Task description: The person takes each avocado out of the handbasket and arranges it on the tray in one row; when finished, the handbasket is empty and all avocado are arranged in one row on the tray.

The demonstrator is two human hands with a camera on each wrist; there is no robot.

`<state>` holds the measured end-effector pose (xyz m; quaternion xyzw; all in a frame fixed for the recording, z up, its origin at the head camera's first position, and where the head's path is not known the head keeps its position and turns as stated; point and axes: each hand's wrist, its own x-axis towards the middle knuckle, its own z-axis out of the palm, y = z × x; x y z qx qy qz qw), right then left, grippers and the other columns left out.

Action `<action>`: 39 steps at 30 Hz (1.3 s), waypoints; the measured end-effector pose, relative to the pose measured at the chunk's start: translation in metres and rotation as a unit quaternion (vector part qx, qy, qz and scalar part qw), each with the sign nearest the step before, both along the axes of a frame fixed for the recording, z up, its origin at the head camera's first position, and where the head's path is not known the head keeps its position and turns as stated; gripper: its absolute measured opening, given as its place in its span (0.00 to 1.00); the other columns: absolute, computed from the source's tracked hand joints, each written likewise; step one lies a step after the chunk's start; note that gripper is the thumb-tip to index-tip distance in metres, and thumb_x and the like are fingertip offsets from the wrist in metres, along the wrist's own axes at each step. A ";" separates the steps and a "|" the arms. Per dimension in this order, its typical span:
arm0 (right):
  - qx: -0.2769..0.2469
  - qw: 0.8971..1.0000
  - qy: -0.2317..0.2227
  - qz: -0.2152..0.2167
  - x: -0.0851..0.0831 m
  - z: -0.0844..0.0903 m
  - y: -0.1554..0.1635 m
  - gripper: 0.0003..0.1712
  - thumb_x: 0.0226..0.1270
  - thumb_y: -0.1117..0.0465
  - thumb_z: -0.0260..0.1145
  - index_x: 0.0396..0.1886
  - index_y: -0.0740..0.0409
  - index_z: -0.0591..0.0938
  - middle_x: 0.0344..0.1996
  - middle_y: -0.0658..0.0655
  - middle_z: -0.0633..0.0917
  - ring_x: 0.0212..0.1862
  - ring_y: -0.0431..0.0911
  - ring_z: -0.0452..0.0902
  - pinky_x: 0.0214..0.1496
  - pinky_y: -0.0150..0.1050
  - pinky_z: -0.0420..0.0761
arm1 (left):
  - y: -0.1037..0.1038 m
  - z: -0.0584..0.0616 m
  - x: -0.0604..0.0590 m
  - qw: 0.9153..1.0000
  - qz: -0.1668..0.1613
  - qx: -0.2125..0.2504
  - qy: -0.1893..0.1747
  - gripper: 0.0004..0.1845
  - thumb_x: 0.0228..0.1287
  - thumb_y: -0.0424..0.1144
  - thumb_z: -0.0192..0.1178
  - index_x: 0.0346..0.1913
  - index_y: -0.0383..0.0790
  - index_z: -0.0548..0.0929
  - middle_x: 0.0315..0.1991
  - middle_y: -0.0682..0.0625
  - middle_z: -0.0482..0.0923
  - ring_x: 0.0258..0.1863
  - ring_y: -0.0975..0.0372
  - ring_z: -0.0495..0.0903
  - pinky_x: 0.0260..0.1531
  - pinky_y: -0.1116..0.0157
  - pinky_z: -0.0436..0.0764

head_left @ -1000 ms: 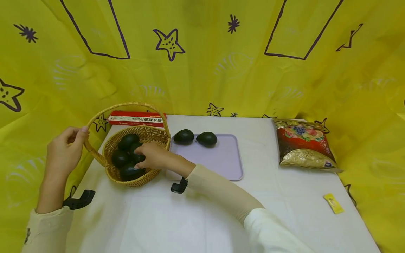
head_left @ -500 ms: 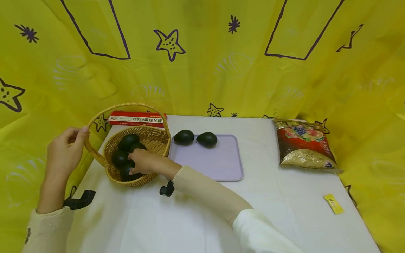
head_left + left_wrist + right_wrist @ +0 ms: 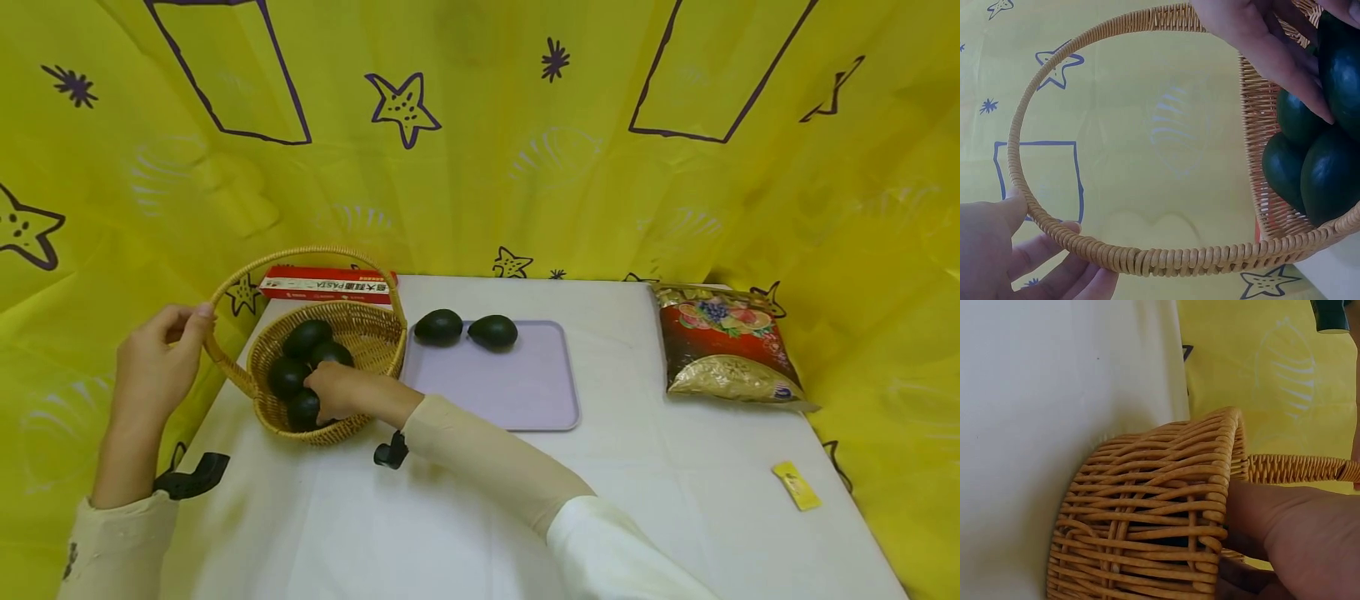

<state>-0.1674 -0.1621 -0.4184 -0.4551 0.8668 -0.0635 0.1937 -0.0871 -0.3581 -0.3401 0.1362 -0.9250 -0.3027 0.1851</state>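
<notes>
In the head view my left hand [image 3: 156,362] pinches the arched handle of a wicker basket [image 3: 378,333] at its left side. The left wrist view shows its thumb and fingers around the handle [image 3: 1113,255]. My right hand [image 3: 343,392] reaches inside the basket and grips the front avocado [image 3: 302,412], its fingers and thumb on either side of it, as the left wrist view shows on that avocado [image 3: 1342,72]. Several dark green avocados lie together there, among them a rear one [image 3: 307,338] and a left one [image 3: 287,377]. In the right wrist view the basket wall [image 3: 1141,512] hides the right fingertips.
A lilac tray [image 3: 498,392] right of the basket bears two avocados [image 3: 439,327] along its back edge. Behind the basket lies a red pasta box [image 3: 326,283]. A red and gold bag [image 3: 727,346] and a small yellow packet [image 3: 797,485] lie on the right. A yellow curtain surrounds the table.
My right hand has moved left and lower into the basket and closed around the front avocado. My left hand stays on the handle.
</notes>
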 end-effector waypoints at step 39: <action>-0.069 0.997 0.022 0.007 -0.001 -0.008 0.005 0.30 0.74 0.48 0.72 0.70 0.55 0.80 0.61 0.50 0.83 0.63 0.39 0.77 0.63 0.26 0.73 | 0.003 0.001 0.001 1.000 -0.005 -0.001 -0.013 0.30 0.84 0.59 0.47 0.57 0.34 0.84 0.36 0.69 0.74 0.49 0.52 0.77 0.42 0.62 0.68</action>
